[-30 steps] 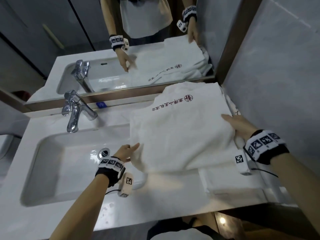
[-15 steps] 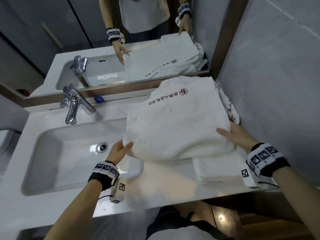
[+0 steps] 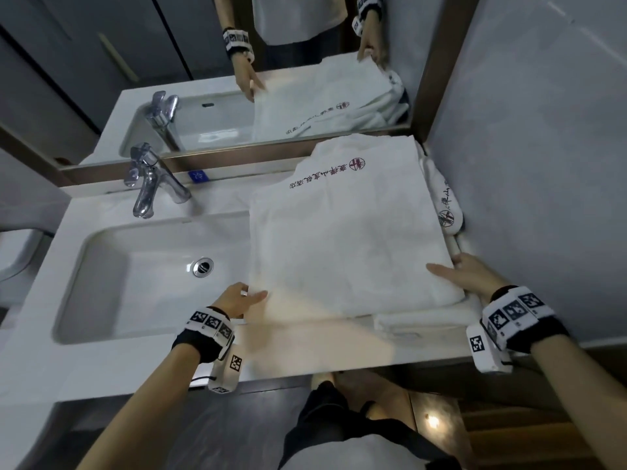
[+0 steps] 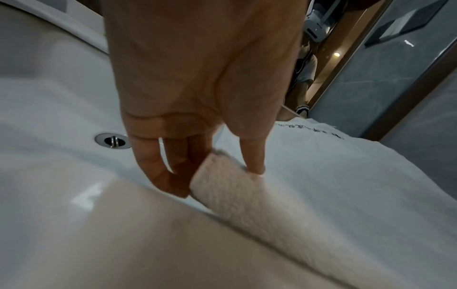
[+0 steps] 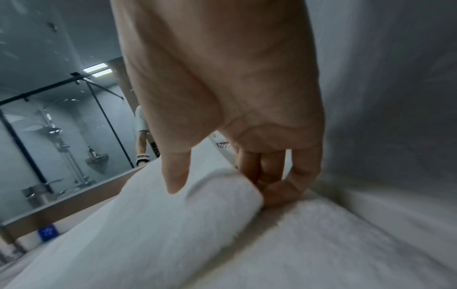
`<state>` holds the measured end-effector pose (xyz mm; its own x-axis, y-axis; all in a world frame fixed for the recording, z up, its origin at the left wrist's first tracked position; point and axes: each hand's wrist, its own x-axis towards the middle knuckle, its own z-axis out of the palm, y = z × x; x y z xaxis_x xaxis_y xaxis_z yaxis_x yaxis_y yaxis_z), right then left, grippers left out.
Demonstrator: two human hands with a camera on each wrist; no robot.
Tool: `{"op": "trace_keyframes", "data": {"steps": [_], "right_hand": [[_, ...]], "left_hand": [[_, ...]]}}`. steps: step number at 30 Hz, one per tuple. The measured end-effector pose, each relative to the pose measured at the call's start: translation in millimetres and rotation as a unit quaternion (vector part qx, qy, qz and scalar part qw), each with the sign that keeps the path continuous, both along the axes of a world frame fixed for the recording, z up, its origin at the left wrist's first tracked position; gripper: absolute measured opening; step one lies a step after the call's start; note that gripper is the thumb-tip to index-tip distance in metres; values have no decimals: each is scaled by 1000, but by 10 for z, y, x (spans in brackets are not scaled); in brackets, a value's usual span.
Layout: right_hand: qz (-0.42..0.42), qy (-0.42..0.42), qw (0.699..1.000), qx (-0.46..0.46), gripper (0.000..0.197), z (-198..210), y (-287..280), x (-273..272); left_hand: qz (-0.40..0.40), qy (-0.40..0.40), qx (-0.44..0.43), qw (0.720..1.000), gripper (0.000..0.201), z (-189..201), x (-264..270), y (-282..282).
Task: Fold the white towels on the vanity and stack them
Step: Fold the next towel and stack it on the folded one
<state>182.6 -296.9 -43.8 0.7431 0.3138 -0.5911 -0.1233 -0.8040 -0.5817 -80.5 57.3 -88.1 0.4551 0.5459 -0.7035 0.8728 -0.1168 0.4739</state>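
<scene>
Two hands on one folded towel (image 3: 346, 232) | towel lies on vanity (image 3: 305, 347), overhanging sink (image 3: 135, 283) | near-left corner pinched by left hand (image 3: 237, 300) | near-right corner pinched by right hand (image 3: 464, 276) | near edge spans between grips

Grey walls (image 3: 529, 137), bronze-framed mirror (image 3: 101, 79), white basin (image 3: 101, 266), chrome tap (image 3: 149, 184), seemingly dark floor (image 3: 190, 432).

Folded towel (image 3: 346, 232) lies on vanity (image 3: 305, 347), right of sink (image 3: 101, 266).
</scene>
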Motion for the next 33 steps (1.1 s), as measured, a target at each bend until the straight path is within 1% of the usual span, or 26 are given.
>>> {"op": "trace_keyframes", "data": {"steps": [2,3,5,8,9,11,12,13,15,17,19,21,23,24,26,29,31,33], "right_hand": [[7,-7,999,-33,56,-27,-46,-76],[13,-15,999,-34,53,-26,-55,-113],[18,-36,999,-22,47,-20,-69,-159],[-37,-113,993,23,43,1,-128,-194],[-51,-145,988,31,37,7,-152,-193],[-58,-177,982,40,21,25,-195,-204],[-62,-183,980,45,16,27,-213,-213],[-69,-191,978,51,16,29,-226,-219],[-84,-191,976,66,20,29,-246,-227],[-82,-157,981,75,21,8,-275,-233],[-69,-138,986,62,19,-18,-305,-247],[-56,-134,988,44,18,-32,-320,-265],[-47,-126,990,35,19,-15,-325,-272],[-43,-125,991,36,18,4,-326,-268],[-51,-132,988,63,18,57,-334,-255],[-61,-156,980,107,16,134,-382,-301],[-33,-158,984,71,16,129,-416,-355],[-1,-151,988,11,16,86,-434,-382]], "left_hand": [[4,0,2,1000,64,-32,-62,-100],[21,-17,1,1000,58,-44,-85,-143],[57,-65,10,996,39,-52,-115,-208],[104,-151,50,982,23,-24,-167,-241],[123,-176,70,974,19,-7,-192,-235],[150,-208,95,962,16,16,-246,-227],[159,-218,97,958,16,18,-272,-234],[167,-224,94,956,16,22,-296,-251],[176,-227,72,955,17,9,-327,-302],[172,-211,39,962,16,-15,-333,-373],[154,-180,22,971,19,-37,-331,-434],[153,-169,17,974,19,-25,-326,-464],[177,-178,-2,968,14,10,-312,-468],[190,-186,-12,964,18,19,-307,-461],[207,-202,-14,957,23,45,-310,-443],[218,-202,9,955,22,48,-349,-391],[209,-186,13,960,23,33,-377,-375],[164,-135,45,976,24,8,-381,-359]]}}
